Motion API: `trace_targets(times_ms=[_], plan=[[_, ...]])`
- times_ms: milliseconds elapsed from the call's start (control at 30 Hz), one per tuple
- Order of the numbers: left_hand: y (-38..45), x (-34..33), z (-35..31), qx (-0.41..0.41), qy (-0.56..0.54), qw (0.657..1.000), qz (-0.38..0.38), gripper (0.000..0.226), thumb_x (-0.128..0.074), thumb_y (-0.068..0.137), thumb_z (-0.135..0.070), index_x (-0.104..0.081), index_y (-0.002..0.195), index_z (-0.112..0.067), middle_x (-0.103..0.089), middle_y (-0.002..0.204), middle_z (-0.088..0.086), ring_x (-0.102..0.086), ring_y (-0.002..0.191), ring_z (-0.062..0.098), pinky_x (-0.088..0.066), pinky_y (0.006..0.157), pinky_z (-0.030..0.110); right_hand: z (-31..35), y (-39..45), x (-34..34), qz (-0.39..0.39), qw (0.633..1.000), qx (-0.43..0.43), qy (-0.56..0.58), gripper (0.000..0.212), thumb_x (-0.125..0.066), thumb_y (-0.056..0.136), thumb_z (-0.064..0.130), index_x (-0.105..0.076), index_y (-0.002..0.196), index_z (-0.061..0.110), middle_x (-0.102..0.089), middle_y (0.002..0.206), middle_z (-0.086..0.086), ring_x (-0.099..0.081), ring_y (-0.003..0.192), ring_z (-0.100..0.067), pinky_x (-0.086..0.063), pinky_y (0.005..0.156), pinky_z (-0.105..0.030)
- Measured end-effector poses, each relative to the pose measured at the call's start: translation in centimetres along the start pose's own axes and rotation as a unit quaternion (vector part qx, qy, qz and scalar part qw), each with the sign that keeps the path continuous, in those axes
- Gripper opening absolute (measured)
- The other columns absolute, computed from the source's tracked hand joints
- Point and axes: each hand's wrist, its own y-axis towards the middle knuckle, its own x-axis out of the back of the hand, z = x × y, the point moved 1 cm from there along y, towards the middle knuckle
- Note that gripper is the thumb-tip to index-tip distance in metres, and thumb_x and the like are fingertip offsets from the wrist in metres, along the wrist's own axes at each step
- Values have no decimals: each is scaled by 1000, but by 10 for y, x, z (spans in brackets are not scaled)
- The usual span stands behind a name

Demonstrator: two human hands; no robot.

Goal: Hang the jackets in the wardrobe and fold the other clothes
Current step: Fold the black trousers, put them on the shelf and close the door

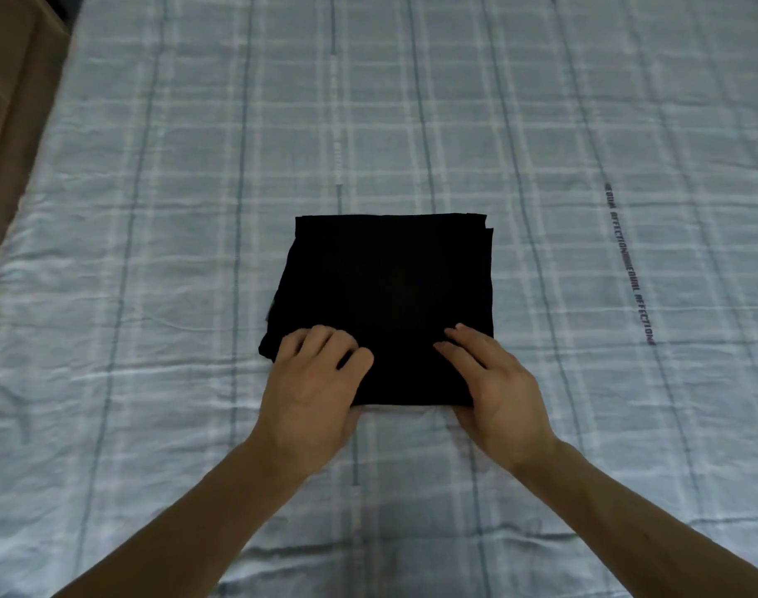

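A black garment [390, 278] lies folded into a rough square in the middle of the bed. My left hand [312, 390] rests on its near left corner, fingers curled onto the cloth with the thumb at the near edge. My right hand [493, 381] covers the near right corner, fingers laid flat on top and the thumb side at the near edge. Whether either hand pinches the cloth or only presses on it is unclear. No jacket or wardrobe is in view.
The bed's pale blue checked sheet [152, 252] fills almost the whole view, with printed lettering [629, 265] at the right. A brown surface [10, 101] runs along the bed's left side at the upper left.
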Motion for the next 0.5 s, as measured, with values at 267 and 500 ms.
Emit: trace_targets(times_ms=[267,500], plan=[[1,23,-1,10,-12,999,-42,51,-76,47,10,-61,91,-10,-58,86,5,-54,73,24,-43,57,35,12,11,33,-50,998,-6,49,40,-83,68,5,-70,104,14,-66,99,1,-65,70,-18,-55,53,-31],[-12,114,-28,16,-15,996,-90,49,-73,50,15,-63,91,-9,-58,86,4,-55,72,21,-47,45,37,45,0,111,-67,995,34,68,42,-79,71,4,-63,108,17,-65,100,1,-63,62,-19,-54,50,-34]])
